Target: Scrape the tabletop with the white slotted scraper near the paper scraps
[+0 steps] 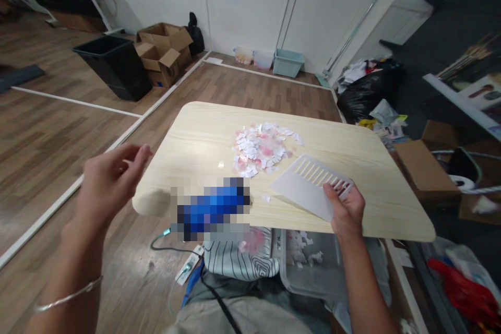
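Note:
A white plastic scraper (309,185) with a row of slots along one side is gripped at its right end by my right hand (348,211). Its free end rests over or just above the light wooden table (391,203). Left of the scraper lies a loose heap of small white paper scraps and pink translucent bits (260,148). My left hand (113,180) is raised past the table's left end, fingers curled and thumb pressed towards them; whether anything is between them cannot be seen. A blurred-out blue object (213,206) lies at the near edge.
Below the near edge sit a clear plastic bin (291,276) with paper scraps and a striped bag (235,255). A cable (156,242) hangs at the left. Around stand a black bin (121,70), cardboard boxes (160,62), a grey-blue tub (287,65) and black bags (370,94).

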`<action>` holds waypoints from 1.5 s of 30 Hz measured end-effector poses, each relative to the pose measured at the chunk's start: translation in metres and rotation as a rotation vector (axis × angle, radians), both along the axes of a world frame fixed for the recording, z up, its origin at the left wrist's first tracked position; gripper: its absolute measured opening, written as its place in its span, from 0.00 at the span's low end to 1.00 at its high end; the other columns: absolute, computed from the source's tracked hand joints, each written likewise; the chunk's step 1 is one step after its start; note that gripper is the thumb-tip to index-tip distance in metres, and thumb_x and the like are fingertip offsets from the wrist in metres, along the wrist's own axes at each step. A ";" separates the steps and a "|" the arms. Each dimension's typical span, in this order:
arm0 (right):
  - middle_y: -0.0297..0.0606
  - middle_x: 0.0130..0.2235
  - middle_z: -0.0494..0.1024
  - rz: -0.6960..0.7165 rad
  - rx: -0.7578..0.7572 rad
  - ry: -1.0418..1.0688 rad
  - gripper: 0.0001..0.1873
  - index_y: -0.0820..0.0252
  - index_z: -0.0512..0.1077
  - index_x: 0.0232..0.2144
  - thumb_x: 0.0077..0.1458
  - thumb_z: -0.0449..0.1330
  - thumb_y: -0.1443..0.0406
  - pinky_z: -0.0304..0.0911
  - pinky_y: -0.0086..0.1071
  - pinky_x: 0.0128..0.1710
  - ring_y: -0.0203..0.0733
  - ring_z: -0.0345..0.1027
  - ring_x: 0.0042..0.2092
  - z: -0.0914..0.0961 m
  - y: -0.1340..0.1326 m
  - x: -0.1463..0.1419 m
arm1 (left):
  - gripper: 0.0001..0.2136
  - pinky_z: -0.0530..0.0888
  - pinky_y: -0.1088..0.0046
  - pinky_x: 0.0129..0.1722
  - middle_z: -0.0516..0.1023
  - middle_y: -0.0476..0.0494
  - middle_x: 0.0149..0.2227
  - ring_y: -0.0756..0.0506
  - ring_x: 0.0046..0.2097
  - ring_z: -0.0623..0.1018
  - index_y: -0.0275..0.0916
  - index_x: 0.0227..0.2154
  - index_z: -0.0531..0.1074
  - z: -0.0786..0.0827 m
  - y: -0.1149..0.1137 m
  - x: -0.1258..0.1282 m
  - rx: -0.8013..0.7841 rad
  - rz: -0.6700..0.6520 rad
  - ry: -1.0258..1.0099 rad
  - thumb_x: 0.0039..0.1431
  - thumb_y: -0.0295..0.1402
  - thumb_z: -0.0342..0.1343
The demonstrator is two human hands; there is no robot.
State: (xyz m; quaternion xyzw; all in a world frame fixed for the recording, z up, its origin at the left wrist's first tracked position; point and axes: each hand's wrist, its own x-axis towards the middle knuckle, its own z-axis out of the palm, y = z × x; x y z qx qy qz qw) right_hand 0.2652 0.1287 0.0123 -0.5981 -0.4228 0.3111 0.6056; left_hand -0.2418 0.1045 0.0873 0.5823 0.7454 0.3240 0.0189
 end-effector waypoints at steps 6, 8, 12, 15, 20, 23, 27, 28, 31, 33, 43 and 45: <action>0.32 0.32 0.79 0.074 0.060 -0.005 0.32 0.51 0.69 0.36 0.46 0.84 0.44 0.71 0.36 0.35 0.41 0.73 0.32 0.009 -0.002 -0.002 | 0.28 0.77 0.51 0.67 0.80 0.24 0.62 0.31 0.63 0.80 0.31 0.62 0.75 -0.036 0.080 0.008 -0.340 -0.024 0.034 0.78 0.51 0.48; 0.34 0.34 0.80 0.113 0.066 -0.036 0.32 0.51 0.68 0.36 0.48 0.83 0.44 0.74 0.39 0.39 0.45 0.76 0.35 0.016 -0.007 -0.004 | 0.32 0.72 0.40 0.70 0.73 0.17 0.71 0.23 0.71 0.74 0.31 0.69 0.72 -0.039 0.098 0.022 -0.381 0.033 0.103 0.77 0.51 0.48; 0.33 0.31 0.77 0.092 0.124 -0.150 0.30 0.50 0.68 0.34 0.51 0.82 0.43 0.74 0.40 0.38 0.44 0.73 0.32 0.033 -0.022 -0.008 | 0.31 0.66 0.31 0.72 0.64 0.16 0.79 0.19 0.76 0.69 0.36 0.72 0.70 -0.042 0.110 0.044 -0.405 0.057 0.138 0.78 0.49 0.43; 0.32 0.29 0.75 0.090 0.140 -0.217 0.29 0.50 0.70 0.33 0.54 0.81 0.43 0.72 0.38 0.35 0.43 0.71 0.30 0.041 -0.034 -0.010 | 0.30 0.67 0.30 0.70 0.61 0.17 0.81 0.19 0.75 0.70 0.37 0.74 0.69 -0.044 0.105 0.048 -0.411 0.044 0.144 0.80 0.47 0.40; 0.35 0.30 0.80 0.132 0.095 -0.246 0.27 0.50 0.72 0.33 0.55 0.80 0.43 0.74 0.38 0.34 0.45 0.75 0.31 0.040 -0.045 -0.011 | 0.31 0.71 0.39 0.70 0.61 0.20 0.81 0.21 0.74 0.72 0.38 0.76 0.68 -0.050 0.100 0.041 -0.407 0.013 0.155 0.80 0.48 0.41; 0.35 0.30 0.82 0.121 0.067 -0.295 0.28 0.50 0.72 0.34 0.55 0.80 0.42 0.73 0.36 0.32 0.45 0.76 0.31 0.036 -0.051 -0.006 | 0.33 0.70 0.41 0.72 0.61 0.22 0.81 0.22 0.75 0.71 0.38 0.77 0.68 -0.056 0.102 0.034 -0.408 -0.001 0.154 0.80 0.49 0.41; 0.33 0.28 0.80 0.044 0.074 -0.372 0.29 0.51 0.71 0.33 0.56 0.79 0.40 0.71 0.36 0.30 0.44 0.74 0.28 0.035 -0.062 0.003 | 0.36 0.68 0.42 0.75 0.61 0.23 0.82 0.24 0.78 0.68 0.37 0.78 0.66 -0.068 0.099 0.021 -0.419 -0.067 0.165 0.79 0.52 0.40; 0.33 0.28 0.80 0.027 0.074 -0.383 0.29 0.51 0.71 0.33 0.56 0.78 0.40 0.71 0.36 0.30 0.44 0.74 0.28 0.036 -0.064 0.004 | 0.36 0.68 0.43 0.75 0.61 0.24 0.82 0.24 0.79 0.67 0.37 0.79 0.67 -0.071 0.098 0.019 -0.416 -0.076 0.171 0.79 0.52 0.40; 0.34 0.29 0.81 -0.005 0.065 -0.407 0.27 0.51 0.70 0.33 0.57 0.78 0.42 0.73 0.36 0.30 0.45 0.76 0.28 0.041 -0.072 0.007 | 0.36 0.67 0.43 0.76 0.62 0.26 0.82 0.25 0.79 0.67 0.39 0.79 0.68 -0.078 0.094 0.014 -0.401 -0.078 0.181 0.79 0.53 0.40; 0.35 0.29 0.81 -0.015 0.052 -0.430 0.26 0.51 0.71 0.34 0.57 0.79 0.43 0.73 0.36 0.29 0.45 0.76 0.28 0.047 -0.076 0.011 | 0.35 0.68 0.43 0.76 0.63 0.27 0.82 0.25 0.78 0.68 0.40 0.79 0.69 -0.080 0.093 0.013 -0.382 -0.072 0.182 0.78 0.53 0.42; 0.32 0.28 0.81 -0.162 0.147 -0.553 0.27 0.52 0.75 0.33 0.56 0.80 0.42 0.70 0.33 0.26 0.41 0.74 0.26 0.067 -0.077 0.060 | 0.35 0.66 0.39 0.76 0.64 0.27 0.81 0.23 0.78 0.67 0.39 0.78 0.70 -0.080 0.091 0.017 -0.332 -0.051 0.148 0.78 0.52 0.43; 0.33 0.29 0.81 -0.177 0.205 -0.508 0.28 0.52 0.75 0.33 0.55 0.80 0.41 0.73 0.34 0.28 0.42 0.76 0.28 0.064 -0.069 0.063 | 0.35 0.66 0.38 0.76 0.63 0.27 0.82 0.22 0.78 0.68 0.39 0.78 0.69 -0.078 0.092 0.019 -0.342 -0.035 0.139 0.78 0.53 0.43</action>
